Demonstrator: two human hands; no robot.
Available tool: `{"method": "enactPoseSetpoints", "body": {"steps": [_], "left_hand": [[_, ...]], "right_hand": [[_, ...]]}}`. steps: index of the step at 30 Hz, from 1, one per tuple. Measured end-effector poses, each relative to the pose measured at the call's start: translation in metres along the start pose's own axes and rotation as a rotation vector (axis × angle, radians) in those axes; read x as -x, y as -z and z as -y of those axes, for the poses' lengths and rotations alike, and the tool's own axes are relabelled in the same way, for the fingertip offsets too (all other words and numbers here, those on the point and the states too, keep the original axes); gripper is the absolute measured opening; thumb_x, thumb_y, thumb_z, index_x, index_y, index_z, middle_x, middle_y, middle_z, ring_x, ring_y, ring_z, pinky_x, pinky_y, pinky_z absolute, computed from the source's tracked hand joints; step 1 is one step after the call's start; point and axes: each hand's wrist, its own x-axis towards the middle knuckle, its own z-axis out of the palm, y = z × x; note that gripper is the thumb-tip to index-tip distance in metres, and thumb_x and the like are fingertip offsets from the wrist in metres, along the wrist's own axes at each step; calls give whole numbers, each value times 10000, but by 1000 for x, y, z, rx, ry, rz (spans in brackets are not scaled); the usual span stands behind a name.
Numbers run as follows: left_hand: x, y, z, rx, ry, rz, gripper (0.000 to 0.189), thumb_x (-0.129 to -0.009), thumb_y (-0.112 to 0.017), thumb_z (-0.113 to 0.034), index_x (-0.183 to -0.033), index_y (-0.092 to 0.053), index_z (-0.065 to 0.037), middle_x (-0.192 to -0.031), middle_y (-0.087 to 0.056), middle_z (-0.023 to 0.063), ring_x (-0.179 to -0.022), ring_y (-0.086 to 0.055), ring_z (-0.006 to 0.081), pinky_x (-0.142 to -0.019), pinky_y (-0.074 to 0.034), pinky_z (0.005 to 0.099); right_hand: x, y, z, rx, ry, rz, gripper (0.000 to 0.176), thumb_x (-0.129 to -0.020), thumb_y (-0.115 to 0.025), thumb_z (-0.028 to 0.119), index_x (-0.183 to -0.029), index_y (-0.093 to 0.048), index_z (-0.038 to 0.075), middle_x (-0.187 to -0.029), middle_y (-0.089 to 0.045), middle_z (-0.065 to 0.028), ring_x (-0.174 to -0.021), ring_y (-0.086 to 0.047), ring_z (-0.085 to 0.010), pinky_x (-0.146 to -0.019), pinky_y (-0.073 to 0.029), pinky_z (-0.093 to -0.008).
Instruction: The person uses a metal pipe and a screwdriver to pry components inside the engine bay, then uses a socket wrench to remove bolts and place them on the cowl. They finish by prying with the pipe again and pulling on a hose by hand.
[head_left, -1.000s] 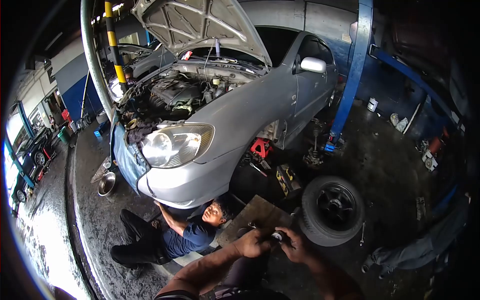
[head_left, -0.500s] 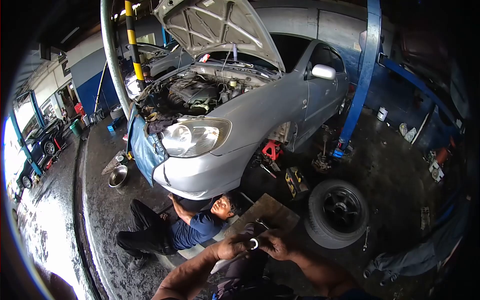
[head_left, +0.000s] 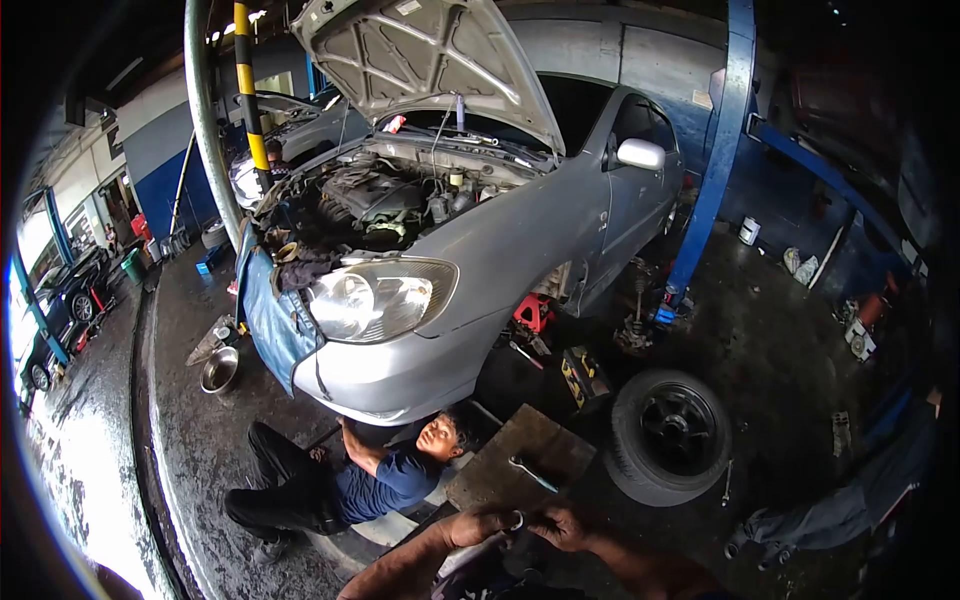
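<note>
1. At the near bottom edge of the head view, the left hand (head_left: 478, 527) and right hand (head_left: 562, 527) meet fingertip to fingertip over a small shiny metal ring (head_left: 515, 520).
2. Hand state: the left fingers are curled and pinch the ring. The right fingertips close on it from the other side. Neither hand is released.
3. Change over the last second: both hands sit lower and nearer in the view than before. The part showed as a darker stub with a bright end; now its bright round face is turned towards the camera.
4. No change: the silver open-ended wrench (head_left: 530, 473) lies on the flat brown wooden board (head_left: 490, 485), just beyond the hands and untouched.
5. A person in a blue shirt (head_left: 375, 480) stays on their back under the front of the silver car with its raised bonnet (head_left: 500, 230), one arm up at the bumper.
6. To the right, the loose black wheel (head_left: 668, 432) lies flat on the floor, well apart from the hands.
7. Judgement: the work remains fingertip handling of the ring, which is turned rather than set down.
</note>
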Motion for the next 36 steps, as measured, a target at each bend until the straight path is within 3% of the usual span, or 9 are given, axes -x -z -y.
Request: {"method": "enactPoseSetpoints", "body": {"steps": [8, 9, 12, 14, 15, 22, 27, 32, 36], "left_hand": [[38, 77, 7, 512, -208, -145, 484, -959, -636, -173, -1392, -486, -17, -1136, -633, 102, -967, -637, 204, -810, -528, 334], [47, 89, 9, 552, -221, -163, 468, -970, -613, -126, -1405, -478, -18, -1150, -635, 112, -957, -648, 214, -786, -542, 334], [78, 129, 16, 724, -91, -93, 517, -953, -621, -156, -1420, -464, 2, -1204, -630, 187, -992, -672, 289, -785, -569, 381], [97, 148, 27, 930, 24, -17, 515, -950, -608, -122, -1417, -455, 32, -1205, -624, 216, -999, -672, 295, -788, -571, 384], [102, 152, 27, 912, 24, -2, 504, -949, -602, -117, -1400, -457, 55, -1132, -643, 214, -975, -673, 291, -780, -569, 377], [91, 165, -30, 737, -47, -23, 423, -933, -639, -139, -1294, -533, 53, -951, -656, 185, -877, -662, 272, -734, -554, 360], [39, 189, -82, 657, -80, 104, 473, -920, -677, -209, -1293, -533, 43, -911, -653, 177, -822, -660, 256, -715, -547, 343], [-18, 214, -109, 507, -238, 191, 474, -920, -671, -202, -1291, -529, 57, -911, -655, 171, -815, -654, 251, -712, -541, 342], [-74, 239, -97, 505, -210, 123, 419, -935, -621, -159, -1272, -527, 72, -893, -643, 165, -793, -633, 243, -710, -520, 342]], "right_hand": [[-109, -45, -43, -35, 43, 65, 398, -888, -722, 205, -1234, -626, 33, -999, -685, -170, -917, -673, -301, -830, -525, -373], [-113, -54, -60, 13, -113, 135, 324, -889, -722, 221, -1147, -653, 38, -938, -678, -153, -854, -675, -323, -779, -536, -391], [-139, -87, -70, 42, -16, 91, 251, -884, -731, 238, -1042, -668, 54, -874, -662, -130, -802, -669, -346, -726, -536, -404], [-177, -77, -31, 77, -305, 570, 352, -918, -691, 276, -1202, -636, 75, -1172, -646, -160, -1109, -624, -316, -944, -500, -411], [-176, -89, -34, 109, -51, 325, 227, -857, -748, 229, -1004, -664, 78, -902, -646, -128, -835, -661, -340, -699, -529, -416], [-187, -50, -42, 217, -148, 411, 285, -826, -771, 229, -1049, -656, 93, -928, -636, -118, -908, -645, -344, -818, -514, -443], [-204, 39, -20, 453, 23, 73, 387, -797, -805, 206, -1127, -652, 73, -1073, -654, -132, -984, -660, -303, -884, -516, -404], [-230, 153, -50, 461, -263, -487, 341, -860, -758, 137, -1164, -638, 41, -1041, -680, -117, -939, -681, -287, -846, -542, -373], [-310, 223, -102, 482, -174, -543, 277, -864, -735, 161, -1110, -656, 60, -1026, -687, -153, -941, -675, -336, -824, -549, -404]]}}
